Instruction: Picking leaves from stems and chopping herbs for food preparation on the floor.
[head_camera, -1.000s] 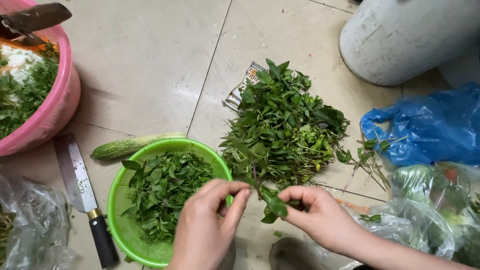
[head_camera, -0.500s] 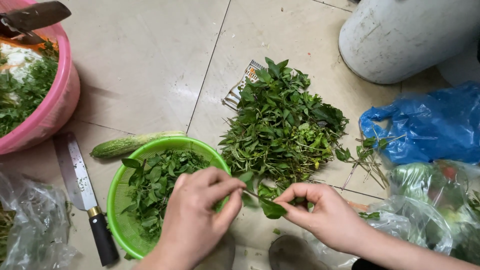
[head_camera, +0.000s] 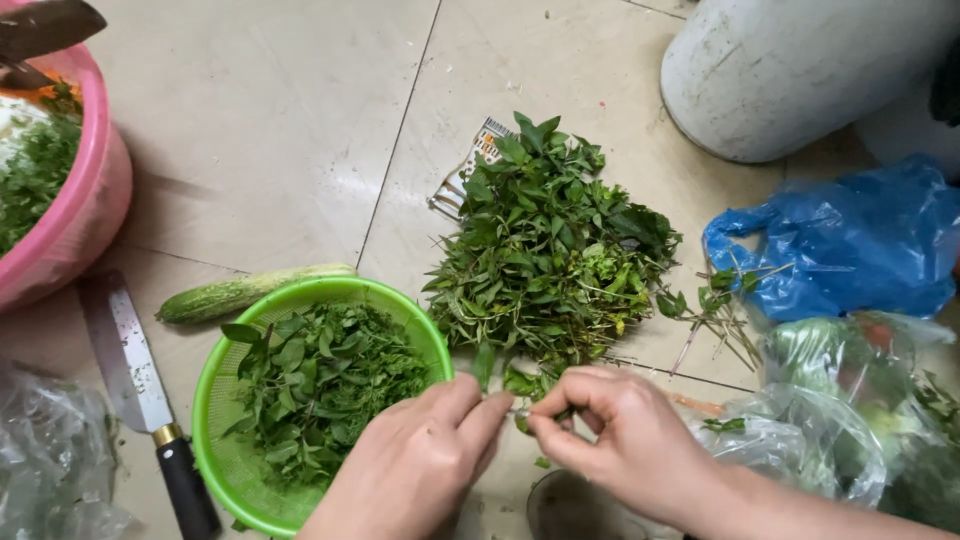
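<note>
My left hand (head_camera: 415, 465) and my right hand (head_camera: 625, 445) meet fingertip to fingertip over the floor, both pinching a thin herb sprig (head_camera: 518, 408) with a few green leaves. Just beyond them lies a big pile of leafy herbs (head_camera: 550, 250) on the tiles. A green basket (head_camera: 222, 400) holding picked leaves (head_camera: 320, 385) sits under and left of my left hand.
A knife (head_camera: 140, 390) with a black handle lies left of the basket, a cucumber (head_camera: 245, 292) behind it. A pink basin (head_camera: 90, 200) of greens is at far left. A grey bin (head_camera: 800, 70), a blue bag (head_camera: 850, 250) and clear bags of vegetables (head_camera: 850, 400) stand at right.
My left hand drew back from the basket toward the right hand. The larger leafy sprig held earlier is now a thin stem pinched between both hands.
</note>
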